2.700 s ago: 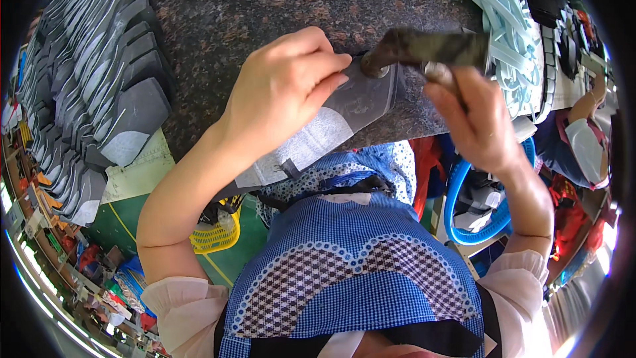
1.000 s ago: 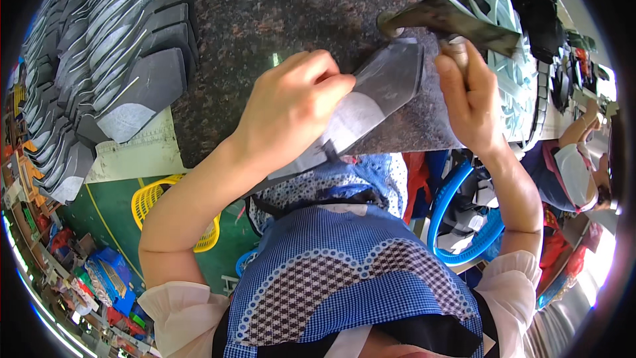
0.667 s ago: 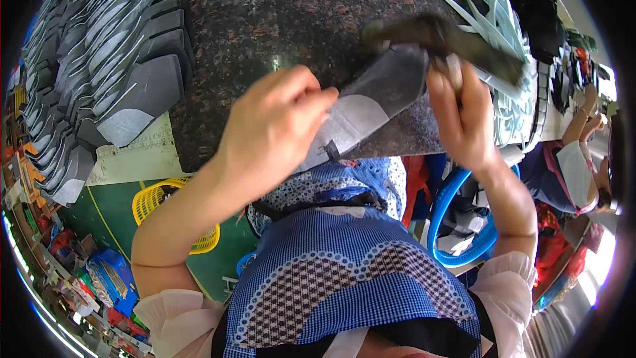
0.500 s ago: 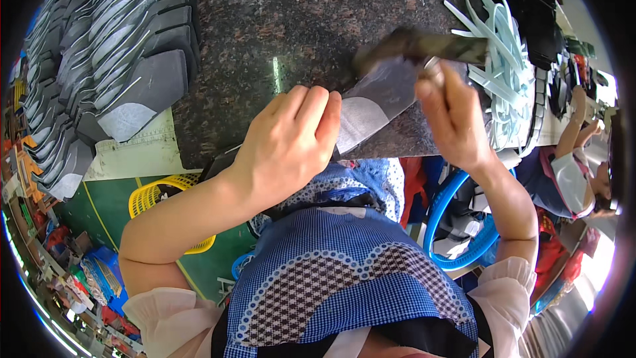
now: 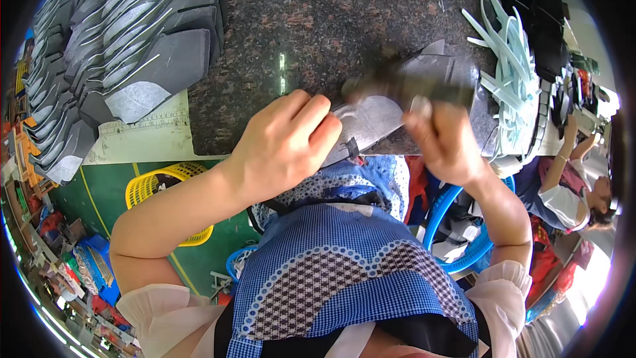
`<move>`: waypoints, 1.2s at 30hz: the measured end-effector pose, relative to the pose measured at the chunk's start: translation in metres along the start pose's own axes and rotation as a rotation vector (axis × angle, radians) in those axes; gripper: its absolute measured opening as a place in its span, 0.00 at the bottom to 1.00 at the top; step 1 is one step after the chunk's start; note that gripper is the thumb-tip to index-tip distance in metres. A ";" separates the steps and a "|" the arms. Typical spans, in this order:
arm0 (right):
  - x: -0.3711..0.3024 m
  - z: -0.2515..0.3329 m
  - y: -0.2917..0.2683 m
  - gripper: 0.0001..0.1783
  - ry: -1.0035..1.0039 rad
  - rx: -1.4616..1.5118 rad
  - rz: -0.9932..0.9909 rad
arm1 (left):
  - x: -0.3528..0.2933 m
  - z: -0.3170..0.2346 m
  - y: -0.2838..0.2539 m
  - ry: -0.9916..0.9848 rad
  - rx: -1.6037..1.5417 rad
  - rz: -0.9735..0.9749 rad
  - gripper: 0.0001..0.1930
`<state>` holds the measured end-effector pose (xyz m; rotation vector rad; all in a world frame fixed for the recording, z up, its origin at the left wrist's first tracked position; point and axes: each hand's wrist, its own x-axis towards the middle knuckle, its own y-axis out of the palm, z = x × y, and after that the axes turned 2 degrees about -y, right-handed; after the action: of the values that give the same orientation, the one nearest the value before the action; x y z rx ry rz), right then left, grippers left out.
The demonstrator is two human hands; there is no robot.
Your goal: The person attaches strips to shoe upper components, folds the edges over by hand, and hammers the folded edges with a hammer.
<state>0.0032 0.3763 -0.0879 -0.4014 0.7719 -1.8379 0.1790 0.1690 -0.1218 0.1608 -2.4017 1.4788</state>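
So the step in hand looks like hammering work: I'd guess flattening or pressing down a fold on the gray piece (image 5: 374,120). That piece lies on the dark speckled counter (image 5: 298,33) between the two hands, slanting up and away from the left one, with a pale rounded patch at its nearer end.

Right hand (image 5: 447,138) is closed around the handle of a hammer (image 5: 434,89), fingers wrapped right round, with just the blunt handle end poking out by the thumb. The head stretches across the piece toward the left hand, but it's blurry, so can't tell if it's actually touching.

Left hand (image 5: 285,142) has its fingers curled in, knuckles up, over the near end of the piece. Thumb's hidden, so no idea whether it's pinching the thing or just resting on it.

Next move, imo: more taps along the edge, which calls for the left hand steadying the piece and sliding it along, fingers well out of the hammer's way, since the head is pretty near those knuckles.

Beyond the left hand, off to its left, there's a big overlapping stack of similar pieces (image 5: 175,59). Right of the right hand, a heap of pale green strips (image 5: 507,59).
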 end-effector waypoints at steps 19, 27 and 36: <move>0.031 0.019 -0.018 0.08 0.184 0.136 -0.280 | 0.014 0.023 0.018 0.012 -0.024 -0.190 0.06; 0.026 0.007 -0.012 0.07 0.212 0.072 -0.237 | 0.014 0.024 0.013 -0.108 -0.276 -0.130 0.09; 0.003 0.032 0.005 0.10 -0.159 -0.193 -0.057 | 0.000 0.022 0.006 -0.116 -0.084 -0.110 0.07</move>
<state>0.0247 0.3616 -0.0679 -0.6915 0.8374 -1.7657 0.1730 0.1526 -0.1362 0.3627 -2.4962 1.3522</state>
